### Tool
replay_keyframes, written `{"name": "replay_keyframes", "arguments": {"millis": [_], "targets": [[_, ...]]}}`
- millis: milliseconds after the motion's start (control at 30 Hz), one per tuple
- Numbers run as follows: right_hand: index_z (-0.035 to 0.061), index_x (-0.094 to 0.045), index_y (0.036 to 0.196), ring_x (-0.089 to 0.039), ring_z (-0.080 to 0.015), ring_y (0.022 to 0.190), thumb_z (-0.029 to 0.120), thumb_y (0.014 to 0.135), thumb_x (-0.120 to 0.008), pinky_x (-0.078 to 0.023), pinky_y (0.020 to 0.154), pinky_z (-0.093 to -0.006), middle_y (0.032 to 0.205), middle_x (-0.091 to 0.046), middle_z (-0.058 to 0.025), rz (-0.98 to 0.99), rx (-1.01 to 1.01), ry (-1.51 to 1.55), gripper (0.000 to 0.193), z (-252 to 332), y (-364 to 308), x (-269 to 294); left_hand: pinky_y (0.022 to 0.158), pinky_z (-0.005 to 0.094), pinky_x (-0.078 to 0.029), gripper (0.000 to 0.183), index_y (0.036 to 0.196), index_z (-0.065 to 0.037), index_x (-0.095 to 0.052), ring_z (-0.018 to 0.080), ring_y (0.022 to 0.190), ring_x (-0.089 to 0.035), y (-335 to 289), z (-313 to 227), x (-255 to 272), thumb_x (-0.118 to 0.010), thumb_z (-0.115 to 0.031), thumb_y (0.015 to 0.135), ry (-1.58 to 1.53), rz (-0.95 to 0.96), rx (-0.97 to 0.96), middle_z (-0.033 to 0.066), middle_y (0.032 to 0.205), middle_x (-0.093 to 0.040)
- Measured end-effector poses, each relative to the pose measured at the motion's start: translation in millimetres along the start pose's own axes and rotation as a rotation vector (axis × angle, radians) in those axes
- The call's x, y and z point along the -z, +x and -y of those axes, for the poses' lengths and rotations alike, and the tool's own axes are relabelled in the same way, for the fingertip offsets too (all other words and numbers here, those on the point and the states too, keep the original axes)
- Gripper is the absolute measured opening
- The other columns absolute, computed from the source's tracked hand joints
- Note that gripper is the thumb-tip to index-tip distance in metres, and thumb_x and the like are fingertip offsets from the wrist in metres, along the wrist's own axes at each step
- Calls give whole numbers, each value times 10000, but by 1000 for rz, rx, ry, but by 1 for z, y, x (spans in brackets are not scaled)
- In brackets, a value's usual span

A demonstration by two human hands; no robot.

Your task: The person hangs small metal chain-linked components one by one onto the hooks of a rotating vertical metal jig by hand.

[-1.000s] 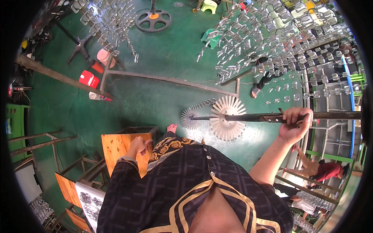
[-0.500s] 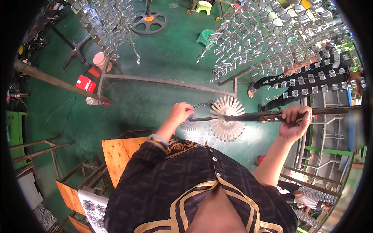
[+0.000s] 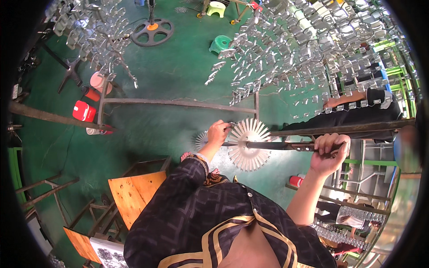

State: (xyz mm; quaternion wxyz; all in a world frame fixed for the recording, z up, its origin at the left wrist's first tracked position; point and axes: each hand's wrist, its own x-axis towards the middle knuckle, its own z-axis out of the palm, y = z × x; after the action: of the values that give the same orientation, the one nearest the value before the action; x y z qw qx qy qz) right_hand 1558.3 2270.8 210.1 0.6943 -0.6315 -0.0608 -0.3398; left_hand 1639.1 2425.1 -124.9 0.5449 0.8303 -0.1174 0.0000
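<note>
A pale slotted disc (image 3: 248, 154), with many radial fingers around its rim, sits on a dark shaft (image 3: 281, 146) in front of me. To its left is a smaller toothed disc (image 3: 201, 140), partly behind my wrist. My left hand (image 3: 217, 134) is closed at the upper left rim of the large disc, fingers pinched on something small and dark that I cannot make out. My right hand (image 3: 331, 154) wraps round the right end of the shaft, thumb side toward me.
Strands of shiny metal clips (image 3: 277, 53) hang at upper right, others (image 3: 96, 33) at upper left. A metal frame bar (image 3: 178, 103) crosses ahead. A co-worker in dark clothes (image 3: 353, 117) is behind the right strands. Wooden boards (image 3: 134, 194) stand at lower left; a green stool (image 3: 220, 43) is farther off.
My left hand has shifted right, to the large disc's rim; the chain-like strand seen beside it earlier no longer shows clearly. My right hand keeps its grip. The whole view has shifted slightly.
</note>
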Motion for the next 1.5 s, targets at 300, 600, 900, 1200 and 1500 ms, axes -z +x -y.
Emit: {"name": "replay_keyframes", "arguments": {"millis": [300, 600, 900, 1200, 1500], "targets": [[64, -402, 804, -324, -123, 427, 316, 891, -494, -331, 401, -269, 531, -348, -33, -29, 13, -21, 281, -3, 3, 4, 726, 347, -447, 106, 749, -139, -687, 247, 817, -536, 11, 14, -8, -708, -117, 648, 44, 2, -158, 16, 799, -589], [56, -405, 813, -319, -114, 431, 282, 902, -480, -332, 409, -266, 531, -351, -33, -49, 28, -9, 255, -1, 2, 9, 737, 343, -454, 110, 725, -101, -661, 243, 816, -536, 15, 19, -11, -694, -77, 624, -59, 59, -288, 20, 765, -643], [56, -409, 807, -317, -108, 437, 270, 902, -474, -325, 411, -266, 535, -355, -29, -70, 26, 5, 243, -2, 1, 12, 728, 347, -458, 110, 715, -80, -652, 251, 800, -541, 11, 10, -3, -690, -37, 621, -106, 68, -252, 39, 756, -641], [57, -416, 809, -320, -107, 435, 274, 902, -477, -337, 416, -265, 534, -357, -28, -73, 29, -14, 244, -1, -1, 13, 740, 353, -454, 110, 741, -73, -644, 255, 818, -533, 11, -9, 17, -682, -44, 642, -139, 29, -319, 38, 781, -632], [47, -429, 820, -326, -118, 433, 270, 887, -499, -341, 420, -273, 536, -358, -30, -81, 45, -38, 243, -1, -1, 9, 765, 348, -450, 146, 755, -80, -644, 250, 839, -528, 16, -21, 20, -674, -34, 620, -71, 77, -384, 28, 794, -627]]}}
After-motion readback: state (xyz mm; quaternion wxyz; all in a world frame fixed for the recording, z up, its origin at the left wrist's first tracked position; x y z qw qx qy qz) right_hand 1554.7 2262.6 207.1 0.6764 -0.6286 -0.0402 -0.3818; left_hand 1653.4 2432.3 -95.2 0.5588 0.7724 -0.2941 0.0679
